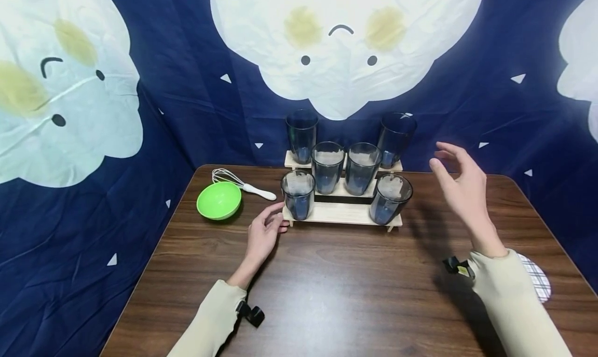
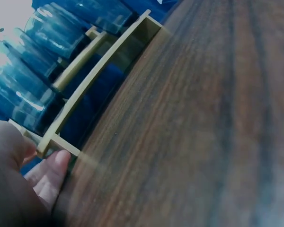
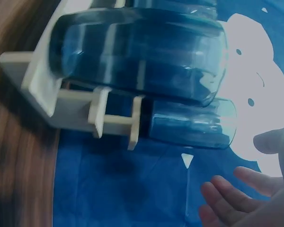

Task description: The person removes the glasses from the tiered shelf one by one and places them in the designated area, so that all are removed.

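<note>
A pale wooden three-step rack (image 1: 343,213) holds several dark, see-through glasses, a pair per step. On the front step stand a left glass (image 1: 299,198) and a right glass (image 1: 390,204), far apart. My left hand (image 1: 264,235) grips the left end of the front step, thumb and fingertips (image 2: 61,161) around its corner. To the right of the rack, my right hand (image 1: 467,196) is raised in the air, thumb and fingers spread with nothing between them. In the right wrist view, its fingers (image 3: 227,201) are apart from the back-right glass (image 3: 194,123).
At the back left of the brown wooden table (image 1: 317,279) sit a lime-green bowl (image 1: 218,201) and a white whisk (image 1: 259,192). A checked round cloth or mat (image 1: 537,279) lies partly hidden by the right sleeve. A blue cloud-print curtain (image 1: 177,45) hangs right behind the rack.
</note>
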Action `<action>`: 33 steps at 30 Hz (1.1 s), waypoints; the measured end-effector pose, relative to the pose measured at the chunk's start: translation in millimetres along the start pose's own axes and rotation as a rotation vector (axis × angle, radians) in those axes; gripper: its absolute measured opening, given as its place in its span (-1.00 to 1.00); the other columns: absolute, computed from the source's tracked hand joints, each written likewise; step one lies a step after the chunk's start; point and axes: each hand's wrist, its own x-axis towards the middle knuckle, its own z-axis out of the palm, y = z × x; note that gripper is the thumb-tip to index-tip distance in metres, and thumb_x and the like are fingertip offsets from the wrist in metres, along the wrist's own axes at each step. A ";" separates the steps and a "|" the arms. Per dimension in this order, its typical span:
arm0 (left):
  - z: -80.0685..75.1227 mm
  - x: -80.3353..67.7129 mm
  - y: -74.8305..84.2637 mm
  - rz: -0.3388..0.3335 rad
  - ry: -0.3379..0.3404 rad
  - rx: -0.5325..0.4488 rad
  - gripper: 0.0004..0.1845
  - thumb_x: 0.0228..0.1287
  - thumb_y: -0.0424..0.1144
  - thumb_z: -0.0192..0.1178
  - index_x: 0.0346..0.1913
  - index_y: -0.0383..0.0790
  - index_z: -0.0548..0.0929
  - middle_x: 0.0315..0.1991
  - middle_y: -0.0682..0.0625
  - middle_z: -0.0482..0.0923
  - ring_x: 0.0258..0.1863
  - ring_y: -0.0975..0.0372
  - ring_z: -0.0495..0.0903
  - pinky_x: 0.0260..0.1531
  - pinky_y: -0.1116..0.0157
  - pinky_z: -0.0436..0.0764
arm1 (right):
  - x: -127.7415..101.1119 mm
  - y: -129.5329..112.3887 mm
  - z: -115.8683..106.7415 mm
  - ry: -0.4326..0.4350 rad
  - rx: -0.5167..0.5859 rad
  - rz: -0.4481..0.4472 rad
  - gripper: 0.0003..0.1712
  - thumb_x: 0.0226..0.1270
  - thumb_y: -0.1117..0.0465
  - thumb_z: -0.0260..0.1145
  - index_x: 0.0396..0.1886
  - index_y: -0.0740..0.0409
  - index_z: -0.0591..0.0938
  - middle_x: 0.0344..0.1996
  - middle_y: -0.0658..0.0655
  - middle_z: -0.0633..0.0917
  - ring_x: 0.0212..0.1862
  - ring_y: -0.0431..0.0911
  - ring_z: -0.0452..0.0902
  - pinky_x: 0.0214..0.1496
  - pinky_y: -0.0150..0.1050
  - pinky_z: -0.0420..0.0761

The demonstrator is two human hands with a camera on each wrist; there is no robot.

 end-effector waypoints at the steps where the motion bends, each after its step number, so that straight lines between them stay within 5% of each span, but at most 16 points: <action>1: 0.2 0.4 -0.4 -0.003 -0.003 0.002 -0.66 0.66 -0.51 0.18 0.37 -0.46 0.69 -0.03 -0.45 0.81 -0.13 -0.18 0.88 -0.16 0.28 0.95 | 1.6 -0.7 0.9 -0.018 0.025 0.018 -0.50 0.58 0.29 0.45 0.45 0.17 0.70 0.15 0.35 0.80 -0.01 -0.61 0.57 0.04 -0.73 0.52; 10: -1.7 3.3 -4.7 0.027 -0.020 0.024 -0.65 0.64 -0.51 0.22 0.36 -0.42 0.72 -0.09 -0.42 0.82 -0.16 -0.10 0.90 -0.25 0.32 0.94 | 17.1 -5.3 14.6 -0.088 0.055 0.101 -0.31 0.52 0.17 0.54 0.58 0.05 0.59 0.24 0.28 0.74 -0.03 -0.54 0.59 0.09 -0.65 0.62; 25: -2.0 2.9 -6.8 0.027 -0.033 0.023 -0.65 0.65 -0.50 0.21 0.37 -0.39 0.71 -0.06 -0.43 0.82 -0.11 -0.26 0.86 -0.28 0.34 0.93 | 43.5 -10.3 27.7 -0.093 0.091 0.135 -0.18 0.48 -0.01 0.58 0.63 0.05 0.51 0.38 0.34 0.65 0.33 0.17 0.63 0.51 -0.10 0.69; 33: -2.0 3.8 -8.8 0.032 -0.024 0.022 -0.65 0.65 -0.49 0.22 0.37 -0.38 0.72 -0.09 -0.42 0.82 -0.12 -0.26 0.86 -0.28 0.35 0.93 | 57.9 -9.7 32.7 -0.148 0.104 0.141 -0.14 0.54 0.00 0.52 0.70 0.09 0.42 0.47 0.32 0.60 0.44 0.24 0.56 0.59 0.10 0.61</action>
